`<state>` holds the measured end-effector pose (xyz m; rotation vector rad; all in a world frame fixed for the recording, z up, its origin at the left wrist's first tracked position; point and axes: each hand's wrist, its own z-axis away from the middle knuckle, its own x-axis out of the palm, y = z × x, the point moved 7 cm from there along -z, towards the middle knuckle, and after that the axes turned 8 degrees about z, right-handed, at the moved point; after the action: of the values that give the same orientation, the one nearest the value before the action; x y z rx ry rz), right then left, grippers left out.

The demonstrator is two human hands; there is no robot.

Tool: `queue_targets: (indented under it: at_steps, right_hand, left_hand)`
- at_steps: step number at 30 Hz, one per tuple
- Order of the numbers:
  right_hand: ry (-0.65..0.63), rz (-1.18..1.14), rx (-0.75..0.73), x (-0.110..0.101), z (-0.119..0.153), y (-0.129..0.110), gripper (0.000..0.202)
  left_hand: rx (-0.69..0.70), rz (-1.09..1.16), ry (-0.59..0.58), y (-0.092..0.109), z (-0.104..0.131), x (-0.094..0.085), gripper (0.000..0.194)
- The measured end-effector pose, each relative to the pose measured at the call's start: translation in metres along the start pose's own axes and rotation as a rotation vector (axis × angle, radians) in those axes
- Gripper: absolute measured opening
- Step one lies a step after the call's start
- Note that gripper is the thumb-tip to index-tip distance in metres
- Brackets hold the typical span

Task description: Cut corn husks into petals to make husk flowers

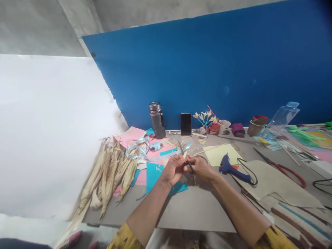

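Note:
Above the blue paper [153,174], my left hand [174,169] pinches a small pale piece of husk [184,155]. My right hand [199,167] is closed around the dark handles of small scissors [181,148], whose blades point up and away beside the husk piece. Both hands meet at the fingertips over the middle of the table. Dried corn husks [109,173] lie in a pile to the left. A light blue ribbon [137,148] curls over pink paper behind my left hand.
A blue glue gun [230,169] and red-handled scissors [285,169] lie at the right. Along the back stand a thermos [157,121], a phone [186,124], husk flowers [204,117], a paper cup [224,127] and a tilted plastic bottle [281,119].

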<state>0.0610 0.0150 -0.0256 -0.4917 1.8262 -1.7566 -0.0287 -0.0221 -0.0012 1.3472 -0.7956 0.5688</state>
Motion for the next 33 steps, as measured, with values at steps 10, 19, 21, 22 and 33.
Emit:
queue_targets:
  at_steps: [10, 19, 21, 22, 33]
  right_hand:
    - [-0.123, 0.101, -0.099, -0.008, 0.002, -0.013, 0.032]
    - [0.036, -0.180, -0.033, -0.008, -0.009, 0.000, 0.031]
    - [0.136, -0.269, -0.021, -0.012, -0.011, 0.003, 0.032]
    - [0.170, -0.303, -0.019, -0.013, -0.011, 0.003, 0.033]
    - [0.385, -0.304, -0.161, -0.025, -0.002, -0.015, 0.043]
  left_hand:
    - [0.008, -0.090, -0.025, 0.002, -0.002, -0.003, 0.025]
    - [0.163, -0.034, 0.137, 0.014, -0.008, -0.013, 0.027]
    - [0.251, -0.072, 0.218, 0.020, -0.007, -0.018, 0.027]
    - [0.287, -0.098, 0.258, 0.023, -0.006, -0.021, 0.027]
    - [0.277, -0.267, 0.338, 0.015, -0.006, -0.025, 0.026]
